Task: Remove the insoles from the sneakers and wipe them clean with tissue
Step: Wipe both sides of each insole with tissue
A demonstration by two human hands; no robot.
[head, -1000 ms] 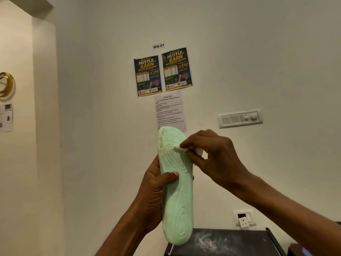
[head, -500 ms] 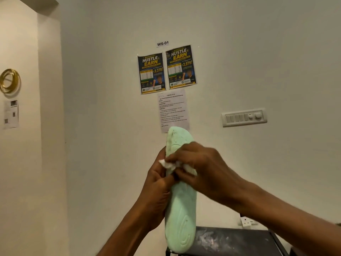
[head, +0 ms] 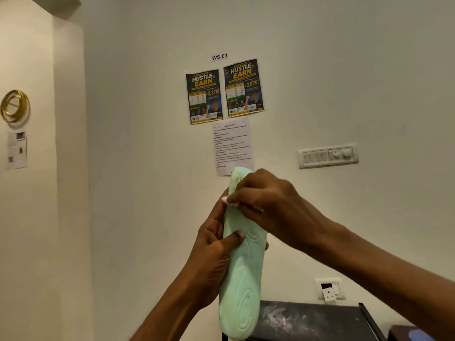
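Observation:
A pale green insole (head: pixel 242 279) stands upright in front of me, its ridged underside facing me. My left hand (head: pixel 214 252) grips its middle from the left, thumb across the front. My right hand (head: pixel 268 205) reaches over from the right and pinches a small white wad of tissue (head: pixel 232 204) against the insole's upper left edge. Most of the tissue is hidden under my fingers. No sneakers are in view.
A black shelf top (head: pixel 312 321) smeared with white dust lies below the insole. The cream wall behind carries two posters (head: pixel 224 92), a task sheet (head: pixel 232 146), a switch panel (head: pixel 327 156) and a socket (head: pixel 330 290). A gold ring (head: pixel 14 105) hangs at left.
My right hand has dragged the tissue from the insole's upper right across to its left edge, covering the upper part. The view has shifted slightly right.

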